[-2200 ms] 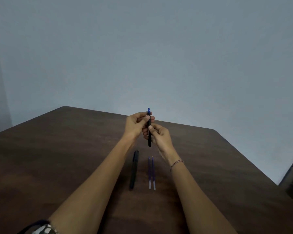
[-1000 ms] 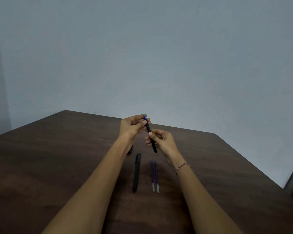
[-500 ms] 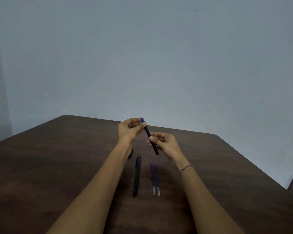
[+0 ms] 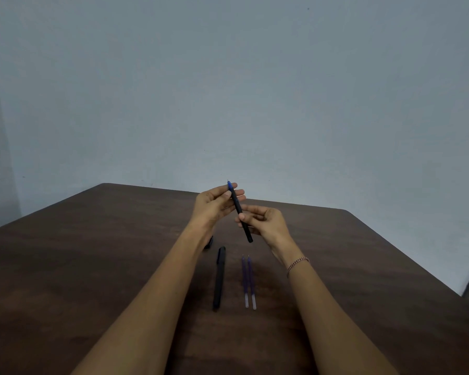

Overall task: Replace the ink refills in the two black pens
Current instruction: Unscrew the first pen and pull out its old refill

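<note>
Right now both hands are holding one black pen [image 4: 240,211] in the air above the table [image 4: 65,266], over its far half. It is tilting, blue tip pointing to 11 o'clock, back end to 5 o'clock. At the tip end the left hand [image 4: 214,205] is pinching it, fingers [image 4: 237,192] curling behind the barrel, thumb in front. Lower down the right hand [image 4: 266,223] is pinching the barrel between thumb and curled fingers. Lying flat on the table at 7 o'clock from the held one, the second black pen [image 4: 219,278] is running roughly 12 to 6. Just on its 3 o'clock side two purple refills [image 4: 248,282] are lying side by side, parallel to it, clear ends toward the person; touching each other or not, cannot tell. At 11 o'clock from the lying pen a small dark piece [image 4: 209,242] is sitting half hidden behind the left wrist. On the right wrist a thin bracelet [image 4: 297,265] is showing.
</note>
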A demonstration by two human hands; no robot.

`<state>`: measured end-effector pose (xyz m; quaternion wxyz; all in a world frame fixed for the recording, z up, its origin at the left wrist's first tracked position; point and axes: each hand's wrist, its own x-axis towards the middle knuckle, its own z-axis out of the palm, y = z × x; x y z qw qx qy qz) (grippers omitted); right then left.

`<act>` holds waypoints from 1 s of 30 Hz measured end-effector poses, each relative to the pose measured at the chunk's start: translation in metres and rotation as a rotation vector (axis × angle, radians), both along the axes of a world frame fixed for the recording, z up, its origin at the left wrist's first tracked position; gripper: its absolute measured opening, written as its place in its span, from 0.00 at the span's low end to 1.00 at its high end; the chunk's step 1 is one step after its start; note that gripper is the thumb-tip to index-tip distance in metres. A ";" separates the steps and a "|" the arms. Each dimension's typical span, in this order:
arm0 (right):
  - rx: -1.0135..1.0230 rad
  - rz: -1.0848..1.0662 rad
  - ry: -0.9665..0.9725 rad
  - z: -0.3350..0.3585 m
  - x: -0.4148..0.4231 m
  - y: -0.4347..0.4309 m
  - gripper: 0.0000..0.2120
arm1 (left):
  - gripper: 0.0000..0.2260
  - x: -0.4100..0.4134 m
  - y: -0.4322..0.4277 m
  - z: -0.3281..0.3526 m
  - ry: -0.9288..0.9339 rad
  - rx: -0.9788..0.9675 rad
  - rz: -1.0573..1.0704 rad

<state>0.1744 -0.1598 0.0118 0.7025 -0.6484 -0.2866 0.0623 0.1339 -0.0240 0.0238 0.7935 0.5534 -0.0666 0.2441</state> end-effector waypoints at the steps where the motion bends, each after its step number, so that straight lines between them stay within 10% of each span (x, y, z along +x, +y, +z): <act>1: -0.007 0.001 -0.001 0.000 0.000 0.000 0.10 | 0.10 -0.001 0.000 0.000 -0.007 0.002 0.005; 30: -0.108 -0.093 -0.106 -0.004 0.006 0.002 0.12 | 0.05 -0.002 0.005 0.002 0.028 -0.051 0.106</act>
